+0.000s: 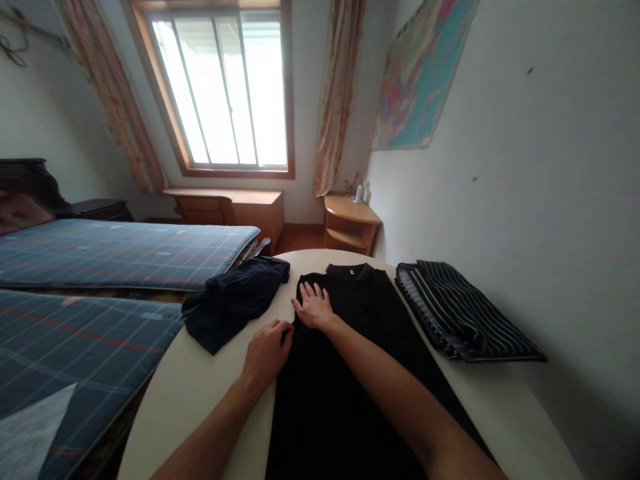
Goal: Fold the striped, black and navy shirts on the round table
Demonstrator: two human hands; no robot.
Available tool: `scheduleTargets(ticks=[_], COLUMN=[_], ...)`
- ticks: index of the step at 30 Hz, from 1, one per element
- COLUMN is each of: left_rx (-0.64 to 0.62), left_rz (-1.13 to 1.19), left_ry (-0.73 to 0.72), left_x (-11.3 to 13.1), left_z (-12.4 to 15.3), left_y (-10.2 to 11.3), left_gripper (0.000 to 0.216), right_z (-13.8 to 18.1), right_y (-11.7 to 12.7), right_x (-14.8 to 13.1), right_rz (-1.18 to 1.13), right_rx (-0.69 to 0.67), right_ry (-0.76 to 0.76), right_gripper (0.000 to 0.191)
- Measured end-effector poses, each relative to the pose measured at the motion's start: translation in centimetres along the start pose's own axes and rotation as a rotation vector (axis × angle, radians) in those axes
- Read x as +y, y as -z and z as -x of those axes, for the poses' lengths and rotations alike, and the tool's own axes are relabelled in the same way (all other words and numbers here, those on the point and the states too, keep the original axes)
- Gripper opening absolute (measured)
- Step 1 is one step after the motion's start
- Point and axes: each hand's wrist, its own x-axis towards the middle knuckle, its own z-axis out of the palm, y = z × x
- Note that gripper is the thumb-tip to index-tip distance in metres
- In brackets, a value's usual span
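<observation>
A black collared shirt (360, 373) lies flat lengthwise on the round cream table (200, 387), collar at the far end. My right hand (314, 307) rests flat on the shirt's upper left part, fingers spread. My left hand (266, 352) sits at the shirt's left edge, fingers curled and pinching the fabric there. Both forearms reach in from the near edge.
A crumpled dark navy garment (235, 300) lies on the table to the left. A folded black-and-white striped garment (460, 317) lies to the right by the wall. Plaid-covered beds (100, 267) stand to the left; a desk, corner shelf and window are beyond.
</observation>
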Motion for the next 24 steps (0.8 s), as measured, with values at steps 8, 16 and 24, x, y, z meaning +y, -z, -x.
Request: scheduleTargets(ticks=[8, 16, 24], left_rx=[0.019, 0.038, 0.038], left_rz=[-0.018, 0.027, -0.004], left_ry=[0.167, 0.172, 0.128], left_x=[0.0, 0.0, 0.7], left_z=[-0.3, 0.0, 0.2], left_y=[0.2, 0.1, 0.5], left_gripper=[0.025, 0.029, 0.013], right_z=[-2.7, -4.2, -3.4], right_y=[0.5, 0.7, 3.7], right_x=[0.1, 0.5, -3.1], right_rz=[-0.017, -0.006, 0.008], right_rx=[-0.071, -0.054, 0.021], right_ry=[-0.04, 0.016, -0.148], right_gripper=[0.079, 0.08, 0.069])
